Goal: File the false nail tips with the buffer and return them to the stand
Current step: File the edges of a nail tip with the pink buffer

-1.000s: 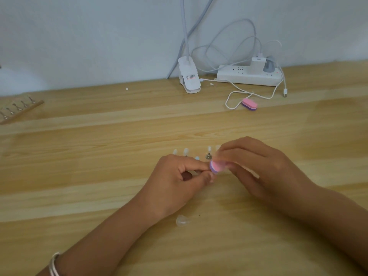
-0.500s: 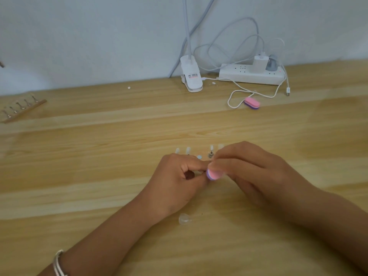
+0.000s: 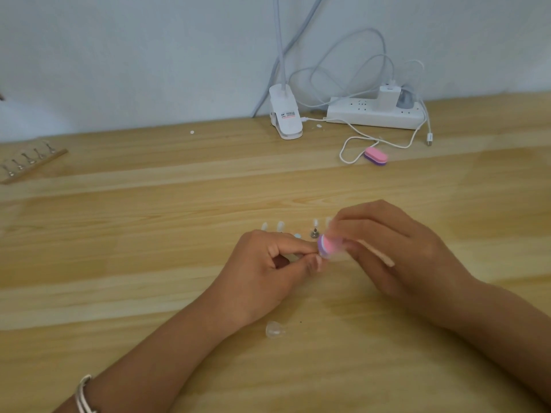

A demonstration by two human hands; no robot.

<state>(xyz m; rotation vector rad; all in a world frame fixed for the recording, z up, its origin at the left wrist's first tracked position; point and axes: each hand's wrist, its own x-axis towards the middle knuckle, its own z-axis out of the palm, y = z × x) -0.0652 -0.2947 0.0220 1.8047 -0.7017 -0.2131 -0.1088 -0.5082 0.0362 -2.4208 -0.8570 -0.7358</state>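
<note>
buffers, two: held buffer point(image 3: 328, 245) gripped by right hand point(image 3: 396, 257); spare buffer point(image 3: 375, 155) on table point(image 3: 149, 263). left hand point(image 3: 262, 272) pinches small item, hidden. loose nail tip point(image 3: 275, 329), one. lamp clip point(image 3: 286, 120) label illegible.

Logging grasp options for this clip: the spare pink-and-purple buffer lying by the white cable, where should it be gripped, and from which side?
Probably from above, with the grip across the two long sides of the spare buffer at its middle. It lies flat, pink face up, an oblong with rounded ends, and the white cable loops close to its left end.
</note>
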